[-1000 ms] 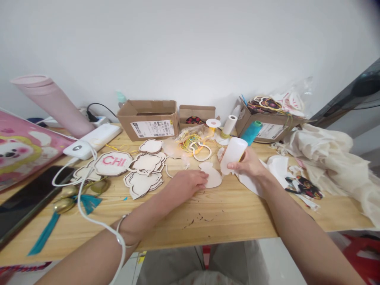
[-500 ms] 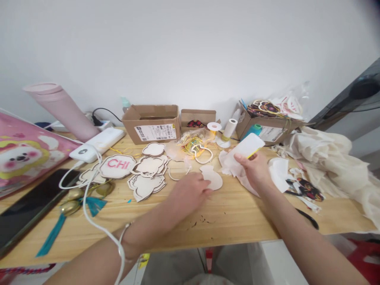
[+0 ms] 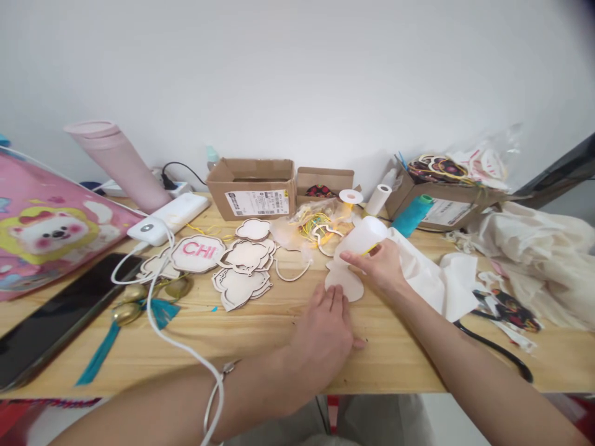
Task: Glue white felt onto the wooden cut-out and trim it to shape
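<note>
The right hand is wrapped around a smooth, milky plastic bottle, holding it tipped above a pale, flat gourd-shaped piece on the table in front of the person. The left hand lies palm down, grasping nothing that I can see, its outstretched fingertips resting on the piece's lower edge. To the left sit thin wooden cutouts with scalloped, dark-edged outlines, beside a fuzzy white plaque stitched with pink "CHI". Behind the bottle is a slim gourd-outline frame near tangled yellow and green threads. Soft white cloth spreads beyond the right wrist, and crumpled cream fabric heaps farther right.

The bottle covers the piece's top, and from here I can't make out its nozzle or whether it touches. A black curved loop runs partly under the right forearm; a white cable crosses the left one.

The table is light, grained wood, with cardboard boxes along its back against a plain, pale wall.
</note>
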A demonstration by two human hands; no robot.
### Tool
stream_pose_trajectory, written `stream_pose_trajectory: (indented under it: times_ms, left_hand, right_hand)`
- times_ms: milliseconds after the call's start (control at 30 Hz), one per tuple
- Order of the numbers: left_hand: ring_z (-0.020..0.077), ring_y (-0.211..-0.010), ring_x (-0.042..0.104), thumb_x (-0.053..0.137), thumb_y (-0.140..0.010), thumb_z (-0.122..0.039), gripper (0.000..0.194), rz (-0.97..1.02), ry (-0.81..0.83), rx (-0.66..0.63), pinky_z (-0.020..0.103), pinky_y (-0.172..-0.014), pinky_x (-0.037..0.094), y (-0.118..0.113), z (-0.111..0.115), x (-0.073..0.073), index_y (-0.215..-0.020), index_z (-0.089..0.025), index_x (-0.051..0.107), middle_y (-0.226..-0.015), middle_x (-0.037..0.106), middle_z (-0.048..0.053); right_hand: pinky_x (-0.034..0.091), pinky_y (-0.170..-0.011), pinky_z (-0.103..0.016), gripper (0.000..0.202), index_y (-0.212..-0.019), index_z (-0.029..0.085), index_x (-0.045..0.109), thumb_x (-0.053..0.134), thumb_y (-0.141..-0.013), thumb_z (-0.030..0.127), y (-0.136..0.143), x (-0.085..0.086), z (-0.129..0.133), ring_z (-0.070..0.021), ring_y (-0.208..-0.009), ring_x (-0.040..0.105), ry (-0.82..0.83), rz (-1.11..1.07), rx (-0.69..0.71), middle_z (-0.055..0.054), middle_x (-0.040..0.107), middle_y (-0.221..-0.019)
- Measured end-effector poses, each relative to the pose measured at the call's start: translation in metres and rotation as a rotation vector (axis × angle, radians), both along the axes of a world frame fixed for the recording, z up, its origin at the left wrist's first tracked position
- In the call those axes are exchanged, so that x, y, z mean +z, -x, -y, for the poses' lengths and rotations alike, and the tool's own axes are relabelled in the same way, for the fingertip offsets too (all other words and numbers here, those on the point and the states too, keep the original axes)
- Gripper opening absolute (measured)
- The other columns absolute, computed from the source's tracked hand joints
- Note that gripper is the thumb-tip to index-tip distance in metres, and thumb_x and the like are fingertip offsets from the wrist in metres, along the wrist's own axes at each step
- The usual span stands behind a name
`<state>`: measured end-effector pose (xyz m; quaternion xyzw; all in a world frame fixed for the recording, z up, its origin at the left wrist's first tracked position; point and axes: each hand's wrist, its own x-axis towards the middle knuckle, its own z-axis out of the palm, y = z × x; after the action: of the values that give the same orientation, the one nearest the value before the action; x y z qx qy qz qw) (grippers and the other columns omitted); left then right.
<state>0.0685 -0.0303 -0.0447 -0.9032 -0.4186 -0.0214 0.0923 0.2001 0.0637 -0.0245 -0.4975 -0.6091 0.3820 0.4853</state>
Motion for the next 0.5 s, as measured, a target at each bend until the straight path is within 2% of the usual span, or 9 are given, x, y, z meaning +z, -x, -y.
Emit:
stream_pose_trajectory:
  times_ms: [200,500]
  left_hand:
    - [0.0297,-0.113,0.049,0.036,-0.083,-0.05,0.065,0.015,0.008,-0.013,0.04,-0.096,0.035,-0.0011,-0.0013,-0.0012,-0.116,0.004,0.051,-0.12,0.051,0.025]
    - [0.0304,-0.114,0.048,0.037,-0.084,-0.047,0.062,0.025,0.111,-0.002,0.04,-0.094,0.038,-0.0013,-0.0029,0.0061,-0.116,0.004,0.05,-0.123,0.048,0.026]
  right_hand:
    - [0.052,-0.062,-0.034,0.039,-0.079,0.014,0.064,0.077,-0.05,0.037,0.0,-0.0067,-0.002,-0.0218,-0.07,0.063,0.007,-0.024,0.0,-0.008,0.069,-0.081]
    - [0.053,-0.066,-0.035,0.037,-0.078,0.014,0.064,0.076,-0.05,0.036,0.0009,0.0018,0.0025,-0.0238,-0.074,0.064,0.032,0.053,-0.002,-0.009,0.07,-0.083]
